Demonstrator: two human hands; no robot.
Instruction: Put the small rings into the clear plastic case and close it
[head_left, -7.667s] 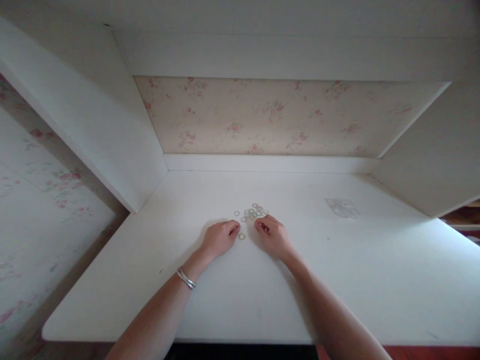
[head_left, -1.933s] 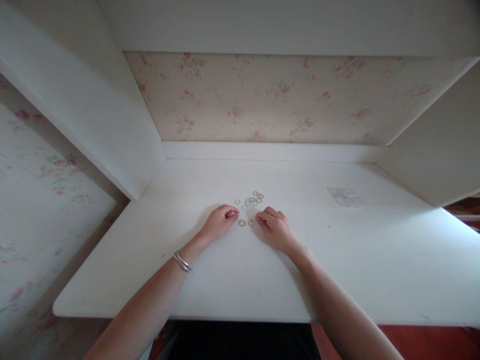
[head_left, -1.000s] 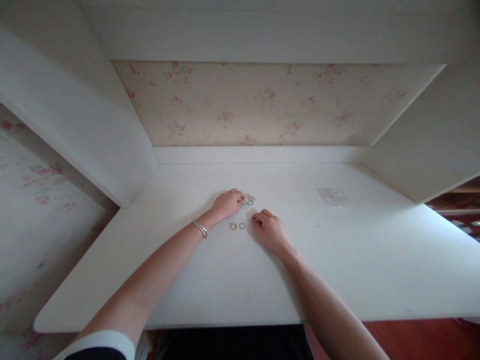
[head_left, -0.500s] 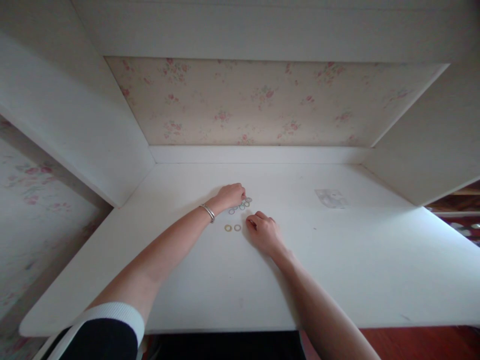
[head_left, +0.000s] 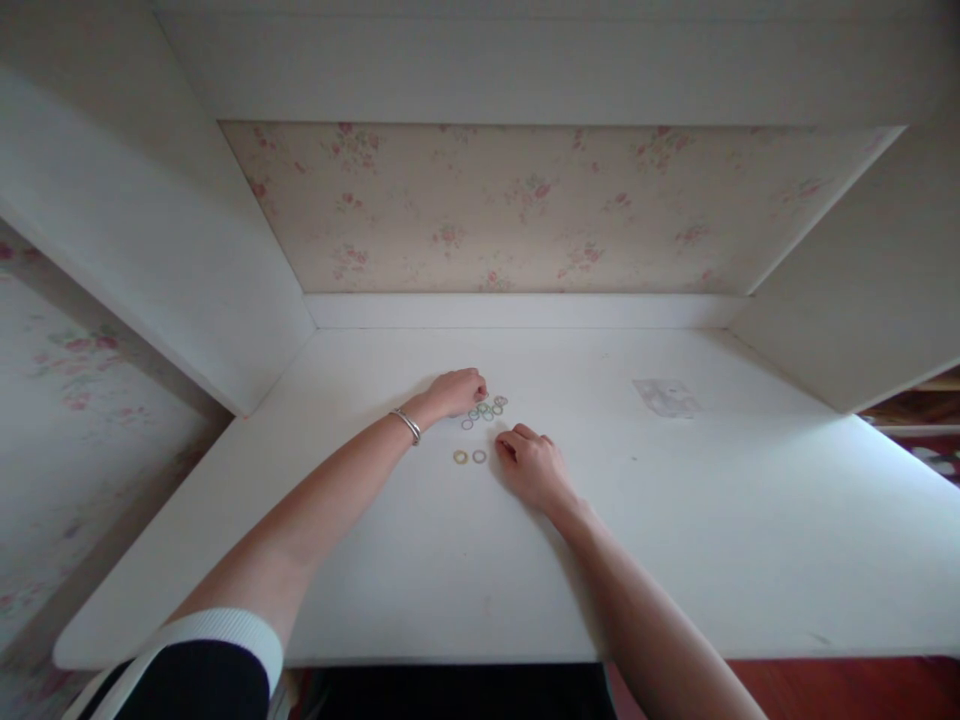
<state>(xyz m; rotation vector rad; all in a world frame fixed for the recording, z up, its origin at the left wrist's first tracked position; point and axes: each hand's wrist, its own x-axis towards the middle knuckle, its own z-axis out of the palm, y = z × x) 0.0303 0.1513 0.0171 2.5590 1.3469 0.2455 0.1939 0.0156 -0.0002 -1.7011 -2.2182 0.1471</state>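
Several small thin rings point(head_left: 488, 416), some with a greenish tint, lie in an overlapping cluster on the white desk. My left hand point(head_left: 456, 392), with a silver bracelet point(head_left: 407, 426) at the wrist, rests at the cluster's upper left, fingers curled closed. Whatever those fingers may hold is hidden. Nearer to me, a yellowish ring point(head_left: 455, 458) and a greyish ring point(head_left: 474, 458) lie side by side, apart from the cluster. To the right of this pair my right hand point(head_left: 531, 464) rests on the desk, its fingers curled in; their contents cannot be made out.
A crumpled clear plastic bag point(head_left: 666, 398) lies on the desk point(head_left: 750, 520) to the right. White side panels point(head_left: 225, 300) and a low ledge point(head_left: 525, 311) bound the desk, with flowered wallpaper point(head_left: 487, 210) behind. The front edge runs close to my body.
My left hand has drawn slightly left, away from the ring cluster, so more of the rings show. The right hand and the two separate rings stay in place.
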